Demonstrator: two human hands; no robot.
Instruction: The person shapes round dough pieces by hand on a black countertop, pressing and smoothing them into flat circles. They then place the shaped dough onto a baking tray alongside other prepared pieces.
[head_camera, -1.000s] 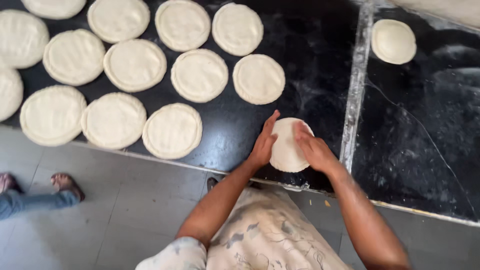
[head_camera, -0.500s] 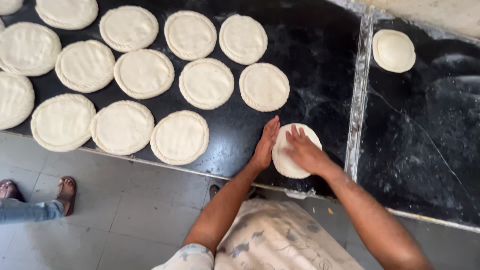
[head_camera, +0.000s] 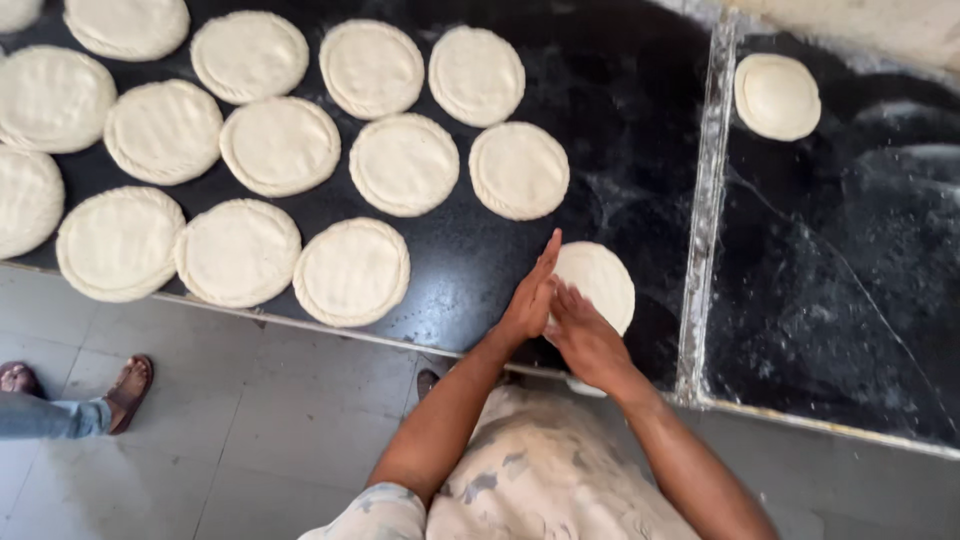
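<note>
A flat round disc of pale dough (head_camera: 603, 280) lies on the black stone counter (head_camera: 640, 170) near its front edge. My left hand (head_camera: 530, 292) stands on edge against the disc's left rim, fingers straight and together. My right hand (head_camera: 582, 337) rests palm down on the near part of the disc, fingers spread, covering its lower left. Both hands touch each other at the disc's rim. Neither hand grips the dough.
Several finished dough discs (head_camera: 352, 270) lie in rows across the counter's left half. One more disc (head_camera: 777, 96) sits on the right slab beyond a floury seam (head_camera: 704, 210). Another person's sandalled foot (head_camera: 128, 392) stands on the grey floor tiles at lower left.
My right hand slid from the disc's right side onto its near left part, meeting my left hand. The view shifted, so the counter appears moved right and down.
</note>
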